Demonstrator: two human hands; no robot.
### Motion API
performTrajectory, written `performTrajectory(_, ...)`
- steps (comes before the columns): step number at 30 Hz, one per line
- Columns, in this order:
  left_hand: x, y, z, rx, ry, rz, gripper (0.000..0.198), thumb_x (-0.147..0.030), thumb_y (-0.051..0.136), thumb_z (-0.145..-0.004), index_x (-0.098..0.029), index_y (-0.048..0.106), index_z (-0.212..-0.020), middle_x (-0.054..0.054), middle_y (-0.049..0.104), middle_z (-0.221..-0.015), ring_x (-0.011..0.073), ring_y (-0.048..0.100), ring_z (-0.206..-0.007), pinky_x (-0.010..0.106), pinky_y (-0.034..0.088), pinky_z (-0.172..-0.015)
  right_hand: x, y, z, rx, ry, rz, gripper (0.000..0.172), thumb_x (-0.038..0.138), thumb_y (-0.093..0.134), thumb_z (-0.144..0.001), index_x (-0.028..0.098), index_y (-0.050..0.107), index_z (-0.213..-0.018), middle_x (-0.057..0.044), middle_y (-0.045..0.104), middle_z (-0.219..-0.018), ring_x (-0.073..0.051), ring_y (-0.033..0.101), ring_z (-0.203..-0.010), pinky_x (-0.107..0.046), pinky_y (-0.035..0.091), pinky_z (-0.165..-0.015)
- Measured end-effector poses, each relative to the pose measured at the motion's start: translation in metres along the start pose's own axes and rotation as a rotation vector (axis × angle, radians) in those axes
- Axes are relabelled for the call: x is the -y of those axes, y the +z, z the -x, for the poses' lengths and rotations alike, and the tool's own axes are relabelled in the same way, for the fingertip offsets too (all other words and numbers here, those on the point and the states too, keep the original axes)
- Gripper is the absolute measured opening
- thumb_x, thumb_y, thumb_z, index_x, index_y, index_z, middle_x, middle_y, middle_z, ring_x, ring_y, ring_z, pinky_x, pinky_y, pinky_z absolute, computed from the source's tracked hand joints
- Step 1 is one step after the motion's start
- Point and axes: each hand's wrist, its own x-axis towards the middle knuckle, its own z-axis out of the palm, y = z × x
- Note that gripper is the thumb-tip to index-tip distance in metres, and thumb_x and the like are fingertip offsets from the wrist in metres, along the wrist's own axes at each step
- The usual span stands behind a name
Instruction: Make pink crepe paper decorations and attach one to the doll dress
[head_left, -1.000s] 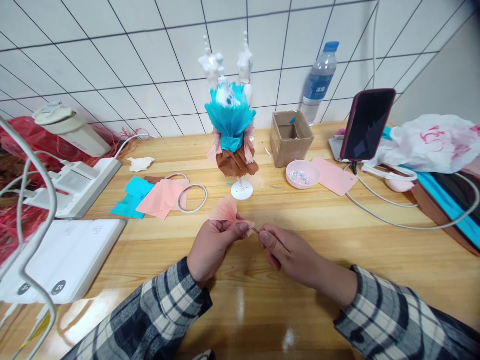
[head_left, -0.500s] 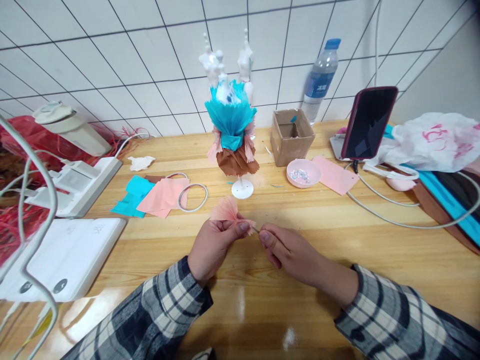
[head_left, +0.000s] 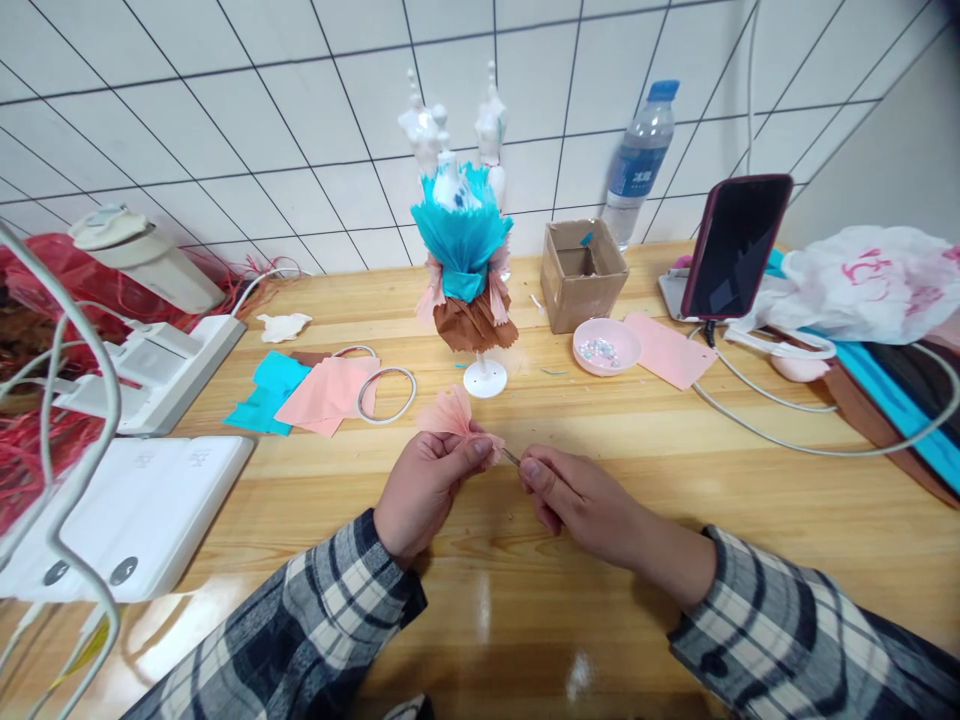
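Note:
My left hand (head_left: 429,482) pinches a gathered piece of pink crepe paper (head_left: 448,414), its frilled end fanning up to the left. My right hand (head_left: 564,488) is closed around a thin metal tool (head_left: 511,457), mostly hidden by the fingers. The tool's tip reaches the narrow end of the pink paper, beside my left thumb. Just beyond my hands, a white mannequin figure on a round base (head_left: 484,377) wears a blue crepe-paper ruffle (head_left: 463,232) over a brown paper skirt (head_left: 475,325), with pink paper pieces at its sides.
Pink paper sheets (head_left: 324,393), blue paper (head_left: 264,396) and a roll of tape (head_left: 387,397) lie left. A cardboard box (head_left: 583,278), pink bowl of sequins (head_left: 626,350), water bottle (head_left: 643,160) and propped phone (head_left: 736,245) stand right. Cables and a power strip (head_left: 184,375) line the left.
The narrow end of the pink paper has shifted slightly left, and more of the metal tool shows between my hands. Both hands keep their grips.

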Motion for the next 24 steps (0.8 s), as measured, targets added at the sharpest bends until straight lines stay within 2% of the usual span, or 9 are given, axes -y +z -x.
performTrajectory(3, -0.0004, -0.0001, 0.0003, 0.022, -0.001, -0.027, 0.019, -0.027, 0.081, -0.07, -0.011, 0.071, -0.068, 0.003, 0.069, -0.072, 0.0102, 0.06, -0.073, 0.021, 0.045, -0.076, -0.0004, -0.0007, -0.0002, 0.024, -0.009, -0.017, 0.047, 0.056, 0.023, -0.099, 0.021, 0.046, -0.077, 0.004, 0.055, -0.054, -0.012, 0.051, -0.053, -0.025, 0.039, -0.059)
performTrajectory(9, -0.0023, 0.0014, 0.0025, 0.05, -0.005, -0.059, 0.019, -0.027, 0.08, -0.07, -0.011, 0.071, -0.075, 0.002, 0.067, -0.071, 0.0087, 0.057, -0.069, 0.02, 0.043, -0.071, -0.0005, -0.002, -0.0014, 0.045, -0.001, -0.052, 0.047, 0.056, 0.024, -0.099, 0.021, 0.046, -0.077, 0.005, 0.054, -0.053, -0.012, 0.05, -0.05, -0.025, 0.039, -0.058)
performTrajectory(24, -0.003, 0.0, 0.0032, 0.072, -0.011, -0.072, 0.021, -0.028, 0.081, -0.069, -0.012, 0.07, -0.078, 0.002, 0.067, -0.074, 0.0096, 0.056, -0.069, 0.021, 0.042, -0.071, 0.0003, -0.0041, -0.0016, 0.099, 0.03, -0.103, 0.044, 0.056, 0.028, -0.098, 0.021, 0.046, -0.077, 0.005, 0.053, -0.051, -0.011, 0.048, -0.048, -0.023, 0.037, -0.053)
